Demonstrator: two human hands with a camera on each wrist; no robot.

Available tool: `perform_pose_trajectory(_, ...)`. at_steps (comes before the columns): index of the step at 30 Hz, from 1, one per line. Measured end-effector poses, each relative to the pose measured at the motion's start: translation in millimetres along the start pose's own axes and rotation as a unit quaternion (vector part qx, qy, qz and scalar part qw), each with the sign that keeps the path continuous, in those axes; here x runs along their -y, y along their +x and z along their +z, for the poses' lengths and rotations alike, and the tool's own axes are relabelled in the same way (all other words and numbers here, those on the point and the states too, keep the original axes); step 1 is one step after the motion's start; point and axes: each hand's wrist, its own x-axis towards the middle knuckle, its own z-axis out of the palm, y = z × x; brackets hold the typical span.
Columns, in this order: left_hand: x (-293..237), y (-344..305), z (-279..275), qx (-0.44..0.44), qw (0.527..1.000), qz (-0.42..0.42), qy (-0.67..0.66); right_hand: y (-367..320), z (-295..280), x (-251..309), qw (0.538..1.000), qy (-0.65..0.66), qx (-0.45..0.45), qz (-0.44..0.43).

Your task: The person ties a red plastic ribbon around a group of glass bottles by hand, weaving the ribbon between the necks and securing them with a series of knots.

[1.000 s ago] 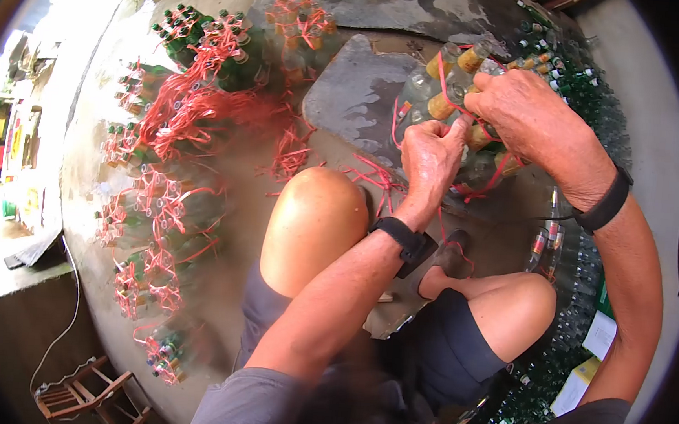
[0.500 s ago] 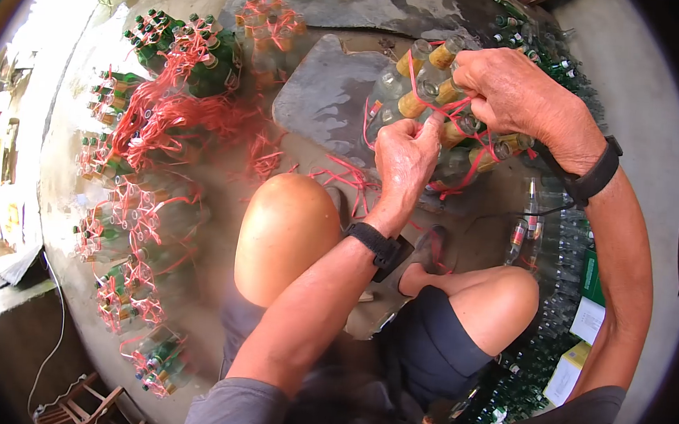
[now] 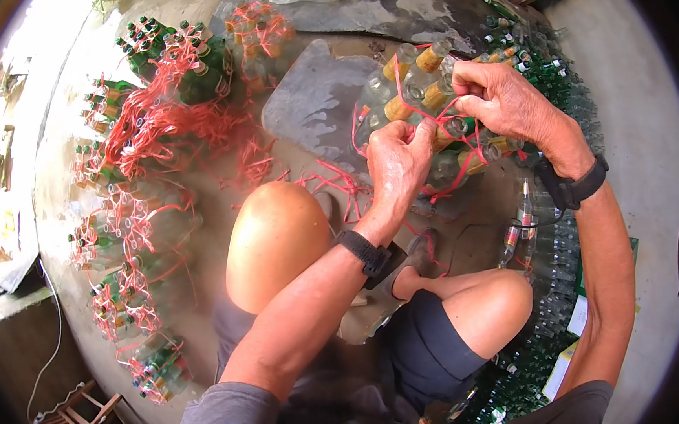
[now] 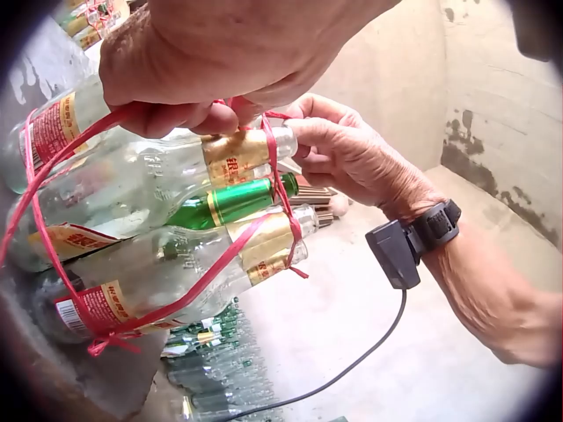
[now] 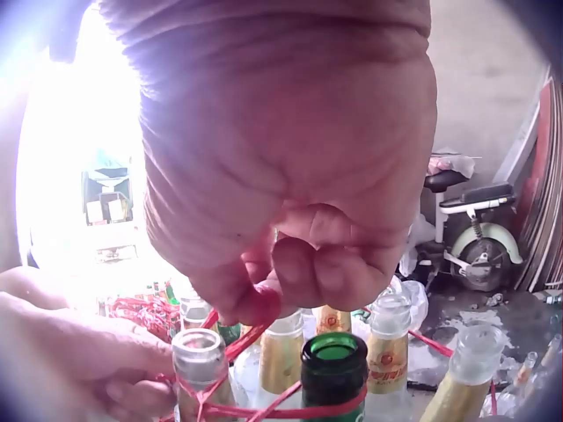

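A cluster of glass bottles, mostly clear with gold neck labels, is bound with red plastic string. One bottle among them is green. My left hand pinches the string at the near side of the necks. Across the necks, my right hand holds another stretch of string between thumb and curled fingers. In the right wrist view the string runs from the right fingertips down to the bottle mouths. The left wrist view shows string looped round the bottle bodies too, with a knot low on one side.
Several tied bottle bundles line the floor at left, with a heap of loose red string over some. Rows of green and clear bottles fill the right side along the wall. A dark flat slab lies beyond my knee.
The head view has shifted, so the scene sits farther left. My right hand has moved a little away from the left hand, and red string now shows between them.
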Motion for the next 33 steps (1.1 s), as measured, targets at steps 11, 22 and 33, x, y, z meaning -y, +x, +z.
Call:
perform_pose_trajectory(11,-2.2,-1.3,1.4,0.008,0.998,0.054,-0.034,6.3,-12.9,2.2,0.990,-0.136,-0.006,-0.036)
perform_pose_trajectory(22,-4.2,-3.6,5.0,0.033,0.994,0.091,-0.048,13.3,-26.9,11.0,0.951,-0.305,0.029,-0.036)
perform_pose_trajectory(33,0.4,-1.0,8.8,0.042,0.993,0.091,-0.068,21.6,-18.8,-13.6,0.974,-0.197,-0.021,-0.106)
